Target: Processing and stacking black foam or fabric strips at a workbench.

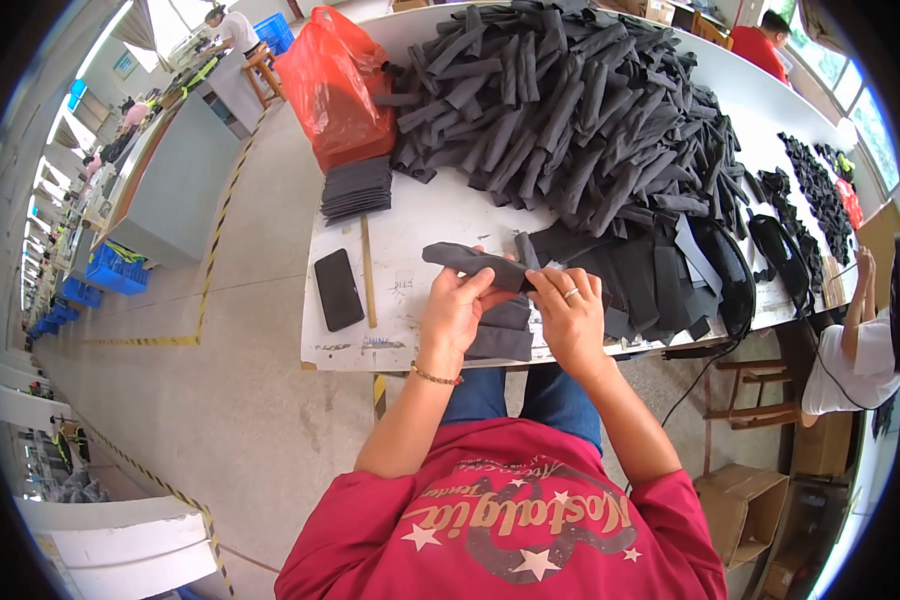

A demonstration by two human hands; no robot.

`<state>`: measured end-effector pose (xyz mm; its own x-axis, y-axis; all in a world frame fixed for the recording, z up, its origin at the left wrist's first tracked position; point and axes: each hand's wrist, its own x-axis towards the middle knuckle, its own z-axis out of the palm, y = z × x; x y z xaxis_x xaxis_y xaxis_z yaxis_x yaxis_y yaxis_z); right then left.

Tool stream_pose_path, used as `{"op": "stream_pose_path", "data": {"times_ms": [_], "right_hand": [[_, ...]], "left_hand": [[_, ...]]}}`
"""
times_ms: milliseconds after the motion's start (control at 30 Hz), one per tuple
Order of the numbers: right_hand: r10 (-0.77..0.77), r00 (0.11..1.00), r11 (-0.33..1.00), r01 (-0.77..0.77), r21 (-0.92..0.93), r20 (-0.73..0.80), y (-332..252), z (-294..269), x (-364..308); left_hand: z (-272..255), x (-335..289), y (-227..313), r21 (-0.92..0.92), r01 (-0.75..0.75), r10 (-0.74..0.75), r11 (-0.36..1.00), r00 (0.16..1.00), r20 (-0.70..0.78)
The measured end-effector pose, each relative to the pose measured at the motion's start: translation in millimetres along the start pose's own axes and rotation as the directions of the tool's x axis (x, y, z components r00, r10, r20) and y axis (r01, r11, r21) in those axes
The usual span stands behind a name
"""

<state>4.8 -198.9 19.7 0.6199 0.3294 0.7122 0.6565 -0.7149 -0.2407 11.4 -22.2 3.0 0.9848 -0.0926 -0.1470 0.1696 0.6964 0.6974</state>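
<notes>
Over the front edge of the white table (pixel 402 225), both my hands are closed on one dark grey fabric strip, which looks folded or tubular (pixel 454 257). My left hand (pixel 457 305) grips its middle between thumb and fingers, and one end sticks out beyond it to the left. With thumb and fingertips, my right hand (pixel 570 315) pinches the right end; that end is partly hidden by the fingers. Just beneath the hands lie several flat dark fabric pieces (pixel 500 342). To their right, more flat dark pieces (pixel 660 285) overlap one another.
A tall heap of rolled dark strips (pixel 570 110) covers the table's back. At left are a red plastic bag (pixel 335 90), a neat fabric stack (pixel 357 188), a black phone (pixel 339 290) and a thin wooden stick (pixel 368 270). A co-worker (pixel 855 360) sits at right beside a wooden stool (pixel 755 390).
</notes>
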Motion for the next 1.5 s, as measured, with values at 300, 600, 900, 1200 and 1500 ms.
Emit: {"op": "stream_pose_path", "data": {"times_ms": [300, 600, 900, 1200, 1500], "right_hand": [[0.120, 0.981, 0.961, -0.153, 0.231, 0.152, -25.9, 18.7, -26.3], [0.047, 0.986, 0.956, -0.091, 0.278, 0.161, -21.0, 7.4, -25.1], [0.108, 0.941, 0.894, -0.233, 0.382, 0.320, -15.5, 3.5, -16.5], [0.021, 0.972, 0.844, -0.142, 0.516, 0.232, -4.0, 0.3, -2.7], [0.075, 0.966, 0.825, -0.200, 0.529, 0.248, -9.1, 6.0, -3.6]], "left_hand": [[1.7, 1.8, -15.3, 0.029, -0.293, 0.292, 0.956, 0.956, 0.026], [2.1, -8.1, -24.0, -0.026, -0.287, 0.284, 0.958, 0.956, -0.077], [10.1, -11.1, -41.3, -0.148, -0.169, 0.163, 0.974, 0.985, -0.053], [25.2, -7.0, -9.3, -0.180, -0.366, 0.341, 0.913, 0.927, -0.155], [28.9, -13.1, -15.7, -0.211, -0.370, 0.340, 0.905, 0.926, -0.167]]}}
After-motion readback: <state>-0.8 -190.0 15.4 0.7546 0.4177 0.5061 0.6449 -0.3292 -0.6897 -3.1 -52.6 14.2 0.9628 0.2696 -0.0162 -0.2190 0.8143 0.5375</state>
